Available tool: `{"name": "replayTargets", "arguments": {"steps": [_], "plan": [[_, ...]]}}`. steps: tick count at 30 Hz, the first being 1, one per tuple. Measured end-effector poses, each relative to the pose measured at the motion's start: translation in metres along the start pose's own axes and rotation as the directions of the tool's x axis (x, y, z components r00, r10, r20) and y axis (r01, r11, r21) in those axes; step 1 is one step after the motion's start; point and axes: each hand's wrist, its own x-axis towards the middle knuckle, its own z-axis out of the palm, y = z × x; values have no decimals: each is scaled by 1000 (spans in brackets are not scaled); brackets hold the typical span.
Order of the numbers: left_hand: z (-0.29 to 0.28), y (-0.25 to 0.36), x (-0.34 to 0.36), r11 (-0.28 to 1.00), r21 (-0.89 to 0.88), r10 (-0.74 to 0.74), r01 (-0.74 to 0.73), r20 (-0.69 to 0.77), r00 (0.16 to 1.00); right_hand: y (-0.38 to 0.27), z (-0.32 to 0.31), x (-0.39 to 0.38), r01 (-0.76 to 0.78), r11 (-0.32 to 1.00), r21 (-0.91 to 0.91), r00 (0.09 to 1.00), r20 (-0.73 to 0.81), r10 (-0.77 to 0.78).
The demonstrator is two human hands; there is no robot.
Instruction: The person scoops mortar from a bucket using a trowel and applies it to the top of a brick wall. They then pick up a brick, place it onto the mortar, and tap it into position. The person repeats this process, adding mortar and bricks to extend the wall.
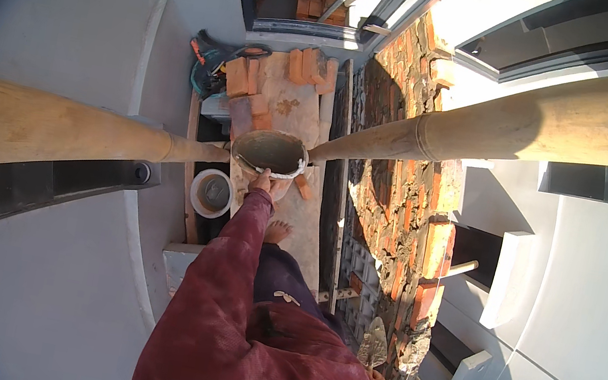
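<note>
My left hand [265,182] grips the rim of a round bucket [262,152] with grey mortar or muddy residue inside, over the plank below me. My right hand [373,377], partly hidden by my maroon sleeve, grips a trowel [375,341] with mortar on its blade, beside the brick wall [400,85]. A smaller pale bucket [197,202] with grey contents sits left of the plank. A single brick [303,186] lies beside the held bucket, and my bare foot shows below it.
Two thick bamboo poles [46,128] [494,126] cross at either side. The plank platform [294,245] carries stacked bricks [309,66] and a dark tangled item [210,55]. A window frame [284,25] stands at the far end; more bricks lie behind it. Pale walls [76,3] flank the platform.
</note>
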Motion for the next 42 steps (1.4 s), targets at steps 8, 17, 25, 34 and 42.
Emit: {"name": "replayTargets", "arguments": {"steps": [8, 17, 25, 34, 42], "plan": [[142, 80, 35, 997, -58, 65, -58, 120, 991, -62, 16, -7, 54, 997, 60, 998, -14, -53], [210, 169, 41, 834, 340, 291, -435, 400, 869, -94, 45, -5, 3, 1000, 3, 1000, 14, -3], [-114, 12, -15, -404, 836, -335, -371, 243, 910, -55, 71, 13, 25, 998, 56, 1000, -3, -25], [-37, 80, -70, -664, 524, -651, -534, -54, 757, 47, 200, 26, -119, 974, 192, 900, -394, 187], [224, -13, -263, -383, -914, -817, -136, 266, 512, 41, 390, -64, -66, -7, 998, 521, 40, 852]]}}
